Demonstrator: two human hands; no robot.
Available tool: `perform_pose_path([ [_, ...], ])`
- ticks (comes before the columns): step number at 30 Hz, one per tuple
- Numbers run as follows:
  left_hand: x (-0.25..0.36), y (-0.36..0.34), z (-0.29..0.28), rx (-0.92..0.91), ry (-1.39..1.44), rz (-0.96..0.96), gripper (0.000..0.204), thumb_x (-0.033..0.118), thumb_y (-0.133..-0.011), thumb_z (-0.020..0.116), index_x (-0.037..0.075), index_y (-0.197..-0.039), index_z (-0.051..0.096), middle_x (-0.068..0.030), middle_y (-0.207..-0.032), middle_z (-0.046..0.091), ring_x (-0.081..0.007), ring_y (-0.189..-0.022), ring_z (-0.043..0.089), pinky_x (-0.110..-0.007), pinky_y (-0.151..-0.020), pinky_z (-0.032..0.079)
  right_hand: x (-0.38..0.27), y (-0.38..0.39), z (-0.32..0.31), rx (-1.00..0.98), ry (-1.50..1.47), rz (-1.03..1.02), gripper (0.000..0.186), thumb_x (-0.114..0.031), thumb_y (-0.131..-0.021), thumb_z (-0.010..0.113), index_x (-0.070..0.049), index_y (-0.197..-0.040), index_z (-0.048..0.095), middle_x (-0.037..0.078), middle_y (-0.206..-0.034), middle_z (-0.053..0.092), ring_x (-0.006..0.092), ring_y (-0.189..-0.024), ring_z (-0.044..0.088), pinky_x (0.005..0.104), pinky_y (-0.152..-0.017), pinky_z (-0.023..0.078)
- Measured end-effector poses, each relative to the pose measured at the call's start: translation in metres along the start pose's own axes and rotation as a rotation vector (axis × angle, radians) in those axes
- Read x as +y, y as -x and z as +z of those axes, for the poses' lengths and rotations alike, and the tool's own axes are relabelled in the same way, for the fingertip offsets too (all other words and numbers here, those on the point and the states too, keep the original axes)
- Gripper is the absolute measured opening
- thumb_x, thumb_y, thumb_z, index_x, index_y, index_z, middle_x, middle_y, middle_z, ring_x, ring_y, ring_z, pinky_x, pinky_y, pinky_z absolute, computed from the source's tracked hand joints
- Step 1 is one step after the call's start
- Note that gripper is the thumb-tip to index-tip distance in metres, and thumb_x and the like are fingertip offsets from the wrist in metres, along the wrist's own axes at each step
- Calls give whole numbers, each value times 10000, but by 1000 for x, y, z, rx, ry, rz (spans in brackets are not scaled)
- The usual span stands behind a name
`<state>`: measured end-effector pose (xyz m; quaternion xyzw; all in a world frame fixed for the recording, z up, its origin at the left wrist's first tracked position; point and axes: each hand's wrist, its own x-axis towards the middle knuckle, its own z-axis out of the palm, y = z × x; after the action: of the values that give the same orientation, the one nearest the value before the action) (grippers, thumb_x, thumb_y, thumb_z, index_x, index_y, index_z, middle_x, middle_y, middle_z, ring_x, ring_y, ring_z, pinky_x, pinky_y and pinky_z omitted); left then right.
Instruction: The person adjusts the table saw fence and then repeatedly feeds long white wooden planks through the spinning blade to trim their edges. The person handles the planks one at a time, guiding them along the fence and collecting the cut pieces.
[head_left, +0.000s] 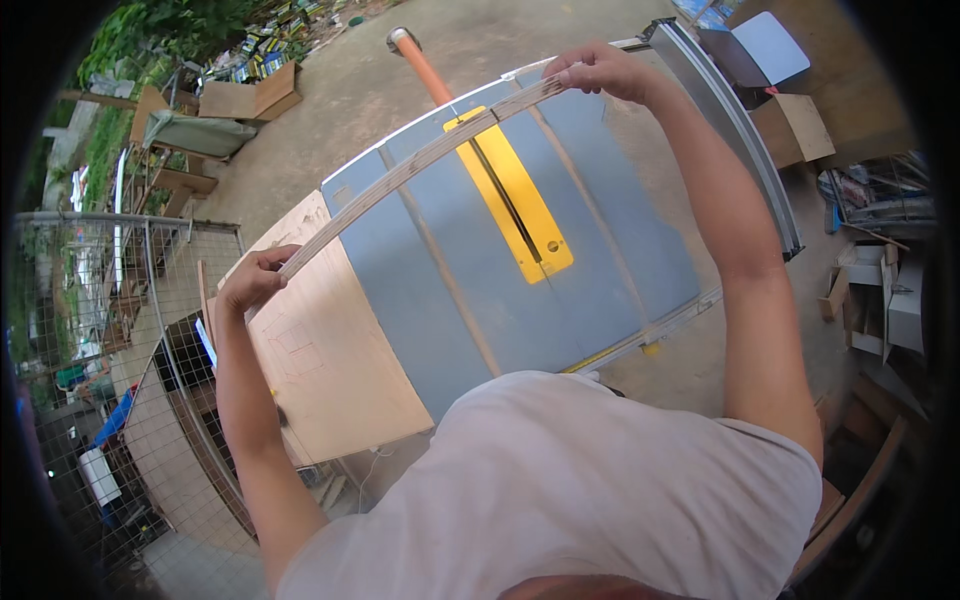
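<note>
My left hand (257, 280) and my right hand (592, 72) grip opposite ends of a long, narrow wooden strip (382, 187), which crosses diagonally above a grey-blue saw table (390, 300). A yellow insert (488, 180) with a dark slot sits in that table, partly under the strip; two grooves run beside it. A light plywood board (340, 360) lies along the table's left side, below my left hand. A silver metal rail (725, 135) runs past the table's right end, beyond my right forearm.
An orange pipe (425, 70) rises at the far edge. A wire mesh fence (100, 380) stands at left. Cardboard boxes (250, 100) are at back left. Offcuts (865, 300) and a box (795, 130) are at right, on or above the concrete floor (320, 90).
</note>
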<state>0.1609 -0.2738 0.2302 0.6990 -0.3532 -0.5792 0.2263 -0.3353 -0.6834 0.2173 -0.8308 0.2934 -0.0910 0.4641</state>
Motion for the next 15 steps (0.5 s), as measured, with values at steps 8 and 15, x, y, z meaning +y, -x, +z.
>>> perform_pose_path([
  [8,-6,47,40,9,-19,-10,820,64,-604,674,-26,-1418,629,-91,-1159,702,-162,-986,628,-271,-920,508,-14,73,10,42,-25,-57,438,-464,-832,753,-104,-1076,814,13,-888,709,134,-832,579,305,-729,470],
  [15,-12,79,55,70,-185,7,841,113,-601,721,-8,-1428,627,-90,-1135,696,-175,-976,627,-302,-926,515,-23,114,7,-10,-28,-130,519,-449,-812,808,-78,-1174,777,53,-1022,718,182,-992,648,327,-858,518],
])
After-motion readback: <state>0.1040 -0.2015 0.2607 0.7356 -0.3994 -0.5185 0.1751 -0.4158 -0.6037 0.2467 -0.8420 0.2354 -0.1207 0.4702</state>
